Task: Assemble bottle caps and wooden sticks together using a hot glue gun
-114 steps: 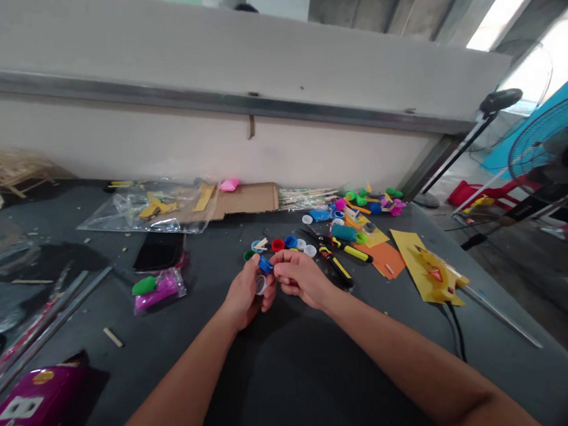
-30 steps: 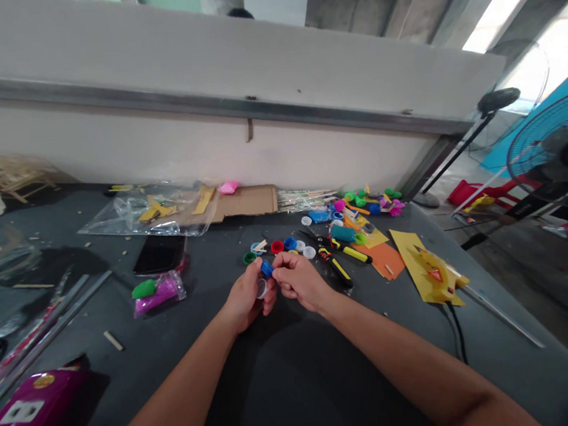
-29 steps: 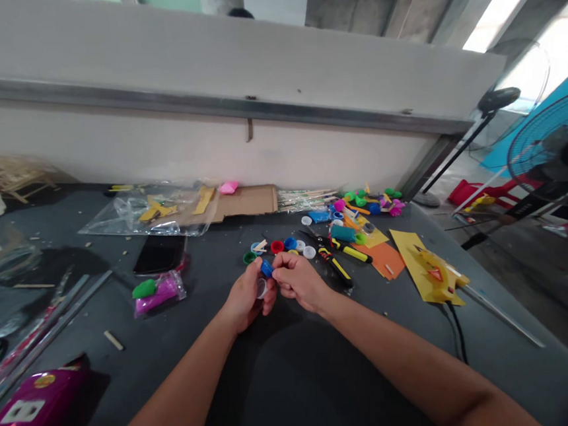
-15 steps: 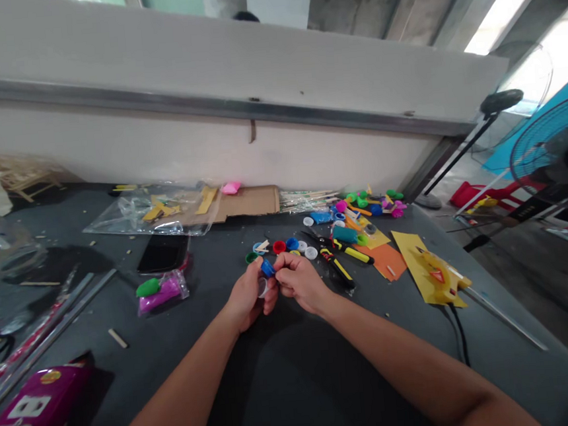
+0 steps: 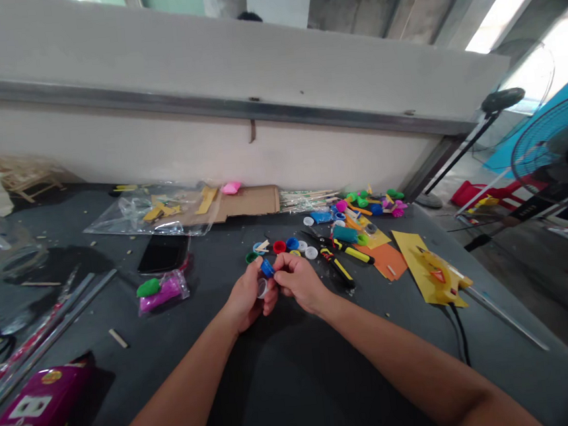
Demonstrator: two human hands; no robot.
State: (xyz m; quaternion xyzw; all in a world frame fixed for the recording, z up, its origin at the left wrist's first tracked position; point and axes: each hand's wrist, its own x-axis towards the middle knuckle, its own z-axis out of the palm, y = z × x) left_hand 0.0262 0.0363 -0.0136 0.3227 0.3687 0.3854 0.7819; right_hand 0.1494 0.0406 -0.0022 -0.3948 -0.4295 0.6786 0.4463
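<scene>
My left hand grips one blue cap and one clear cap. My right hand pinches the blue cap too.

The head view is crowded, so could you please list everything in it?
table: one, grey, underneath
blue cap: one, blue, between both hands
clear cap: one, clear, left fingers
loose caps: several, mixed, beyond hands
cutter: one, yellow-black, right of hands
paper: few sheets, orange and yellow, right
phone: one, black, left
cardboard: one, brown, by wall
fan: one, blue, far right
pink bag: one, pink, left of hands
left hand: one, closed on clear cap
right hand: one, fingertips on blue cap
</scene>
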